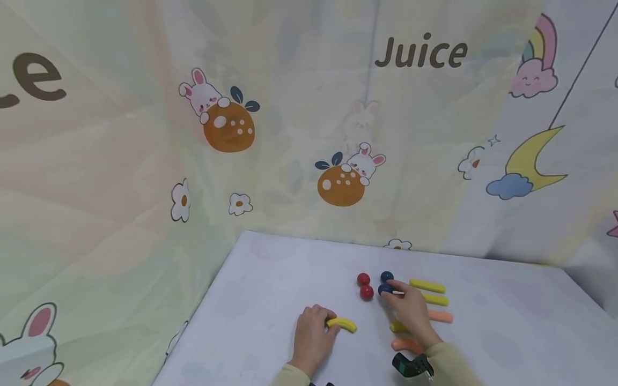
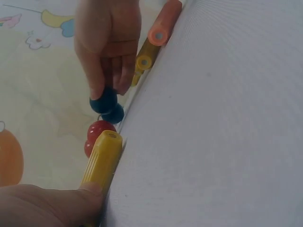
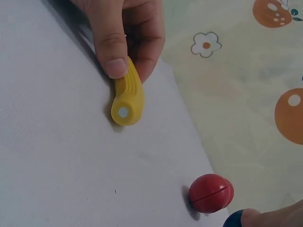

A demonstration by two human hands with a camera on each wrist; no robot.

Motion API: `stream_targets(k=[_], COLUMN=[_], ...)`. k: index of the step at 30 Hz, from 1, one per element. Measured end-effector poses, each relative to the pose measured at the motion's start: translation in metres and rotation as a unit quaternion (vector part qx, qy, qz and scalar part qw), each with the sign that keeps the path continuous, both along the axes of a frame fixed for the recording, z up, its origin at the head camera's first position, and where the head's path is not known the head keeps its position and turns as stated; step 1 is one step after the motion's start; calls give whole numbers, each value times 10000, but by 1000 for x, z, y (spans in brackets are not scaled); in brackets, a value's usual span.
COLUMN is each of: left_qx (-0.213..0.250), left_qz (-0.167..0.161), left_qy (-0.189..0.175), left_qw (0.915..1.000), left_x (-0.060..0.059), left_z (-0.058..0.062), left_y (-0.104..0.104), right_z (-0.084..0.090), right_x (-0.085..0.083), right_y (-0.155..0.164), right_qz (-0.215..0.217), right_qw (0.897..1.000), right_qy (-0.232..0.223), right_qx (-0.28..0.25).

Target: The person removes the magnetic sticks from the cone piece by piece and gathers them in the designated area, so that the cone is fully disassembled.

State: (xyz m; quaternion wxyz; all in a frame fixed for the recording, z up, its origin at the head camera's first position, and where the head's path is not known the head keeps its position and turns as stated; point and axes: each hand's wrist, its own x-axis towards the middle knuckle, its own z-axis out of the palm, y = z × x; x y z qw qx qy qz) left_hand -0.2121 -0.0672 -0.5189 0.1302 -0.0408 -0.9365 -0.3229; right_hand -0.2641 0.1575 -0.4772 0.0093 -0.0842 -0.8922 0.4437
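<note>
In the head view my left hand (image 1: 313,335) pinches one end of a curved yellow stick (image 1: 344,324) between thumb and fingers. The right wrist view shows a pale disc in the free end of that yellow stick (image 3: 128,101). My right hand (image 1: 410,308) has thumb and fingers about the nearer blue ball (image 1: 384,289), pinching it on the table. Just beyond lies a second blue ball (image 1: 387,276). Two red balls, one farther (image 1: 363,279) and one nearer (image 1: 366,292), sit left of the blue ones.
Two straight yellow sticks (image 1: 427,285) and a straight orange stick (image 1: 441,316) lie right of the right hand. A partly hidden yellow piece (image 1: 398,326) and a curved orange stick (image 1: 406,344) lie below its wrist. A printed curtain (image 1: 289,225) borders the white table (image 1: 270,279).
</note>
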Motion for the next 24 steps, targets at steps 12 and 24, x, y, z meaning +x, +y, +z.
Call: stream_targets(k=[12,24], left_qx=[-45,771], left_qz=[-12,226], left_qy=[117,311], left_qw=[9999,9963], left_x=[-1,-2], left_z=[-4,-3], left_y=[4,-3], right_z=[-16,0], right_x=[-11,9], right_y=[-2,-14], right_qz=[-128,-1], right_qw=[9994,9930], right_qy=[32,656], right_qx=[325,979])
